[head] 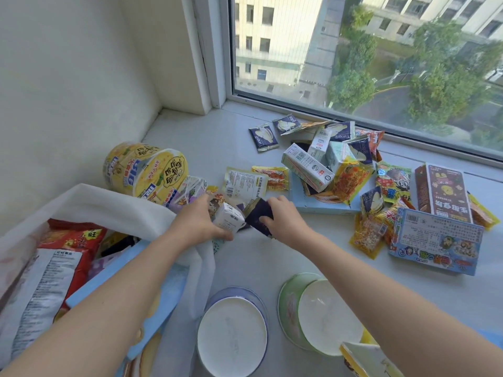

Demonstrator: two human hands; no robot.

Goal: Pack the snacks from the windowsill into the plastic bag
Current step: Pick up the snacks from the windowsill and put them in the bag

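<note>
Reaching forward over a pale windowsill [258, 257], two bare forearms angle toward each other as we look down on them. The left hand [198, 221] lies just right of the white plastic bag [109, 205], and its forearm crosses the bag's open rim. Its fingers curl round a small white carton [228, 220], with the thumb underneath. The right hand [283, 216], back upward, sits a little farther right of the bag, close beside the left. Its fingers and thumb pinch a dark blue packet [258, 216], which leans against the carton.

Inside the bag we make out a red snack packet [70, 238] and a light blue box [122, 259]. Just behind the bag, a yellow instant-noodle bowl [144, 170] is tipped with its lid toward us. Well to the bag's right, under the window, a loose heap of snacks [351, 175] remains on the sill. Nearer us, right of the bag, a blue-rimmed paper bowl [231, 333] and a green paper bowl [324, 314] rest bottom-up.
</note>
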